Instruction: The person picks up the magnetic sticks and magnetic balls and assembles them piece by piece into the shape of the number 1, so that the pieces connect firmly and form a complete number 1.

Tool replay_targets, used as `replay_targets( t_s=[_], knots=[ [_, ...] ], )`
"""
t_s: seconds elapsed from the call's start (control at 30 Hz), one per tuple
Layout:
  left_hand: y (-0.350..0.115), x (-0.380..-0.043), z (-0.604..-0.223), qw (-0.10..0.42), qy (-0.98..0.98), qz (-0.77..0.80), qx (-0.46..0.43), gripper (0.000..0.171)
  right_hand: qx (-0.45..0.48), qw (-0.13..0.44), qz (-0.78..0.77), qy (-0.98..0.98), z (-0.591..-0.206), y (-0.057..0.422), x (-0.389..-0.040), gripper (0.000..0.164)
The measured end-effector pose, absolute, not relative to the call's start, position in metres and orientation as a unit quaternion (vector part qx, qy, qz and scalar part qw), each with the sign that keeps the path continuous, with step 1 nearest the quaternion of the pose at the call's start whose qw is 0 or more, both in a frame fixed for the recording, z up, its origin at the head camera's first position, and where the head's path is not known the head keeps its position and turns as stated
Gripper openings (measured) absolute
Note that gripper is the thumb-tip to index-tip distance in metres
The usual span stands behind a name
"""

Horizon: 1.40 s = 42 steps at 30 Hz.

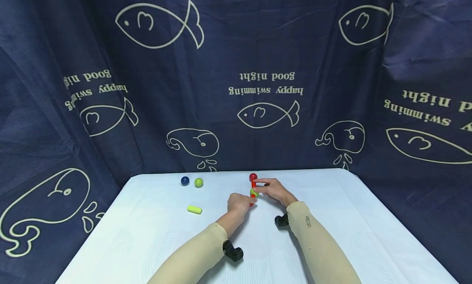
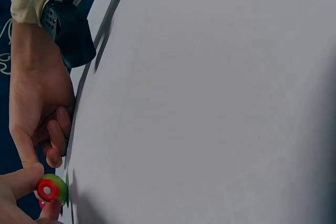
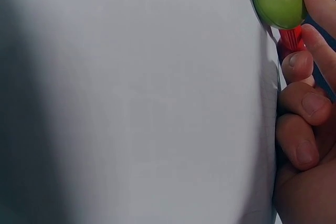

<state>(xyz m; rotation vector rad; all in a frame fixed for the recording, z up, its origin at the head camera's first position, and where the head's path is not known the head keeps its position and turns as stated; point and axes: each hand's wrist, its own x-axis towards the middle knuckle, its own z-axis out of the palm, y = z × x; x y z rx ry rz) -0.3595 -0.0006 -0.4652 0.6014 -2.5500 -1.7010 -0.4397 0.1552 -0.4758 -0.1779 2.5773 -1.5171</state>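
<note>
A red ball (image 1: 253, 177), a red rod (image 1: 253, 184), a green ball (image 1: 253, 191) and a nearer red rod (image 2: 47, 190) stand in line, apparently joined. Thumb and index finger of my left hand (image 1: 239, 203) pinch the nearer rod, whose end shows a pale round centre in the left wrist view. On the other side, my right hand (image 1: 275, 190) holds the green ball by thumb and fingertip, its index finger reaching along the farther rod. The remaining fingers (image 3: 296, 140) of the right hand are curled beneath. Part of the farther rod is hidden by fingers.
On the left of the white table (image 1: 155, 218) are a dark blue ball (image 1: 185, 180), another green ball (image 1: 198, 182) and, nearer, a yellow-green rod (image 1: 194, 210). A dark blue curtain (image 1: 221, 62) with fish drawings hangs behind the table's far edge.
</note>
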Motion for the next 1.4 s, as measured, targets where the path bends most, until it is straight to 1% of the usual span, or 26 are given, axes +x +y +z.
replay_targets(
  t_s=[0.2,0.37,0.6,1.13,1.4],
  knots=[
    [0.0010,-0.3599,-0.4654,0.007,-0.823,-0.536,0.189,0.028,-0.058,0.068,-0.500,0.861,-0.4751,0.1545,-0.4383,0.050],
    [0.0022,-0.3591,-0.4641,0.021,-0.829,-0.524,0.194,0.035,-0.061,0.067,-0.499,0.862,-0.4758,0.1542,-0.4389,0.049],
    [0.0040,-0.3576,-0.4626,0.021,-0.834,-0.518,0.191,0.026,-0.065,0.064,-0.497,0.863,-0.4747,0.1535,-0.4382,0.049],
    [0.0036,-0.3581,-0.4653,0.027,-0.852,-0.496,0.166,0.025,-0.060,0.059,-0.491,0.867,-0.4755,0.1539,-0.4381,0.050],
    [0.0021,-0.3568,-0.4643,0.027,-0.854,-0.494,0.164,0.023,-0.064,0.059,-0.497,0.864,-0.4770,0.1542,-0.4402,0.051]
  ],
)
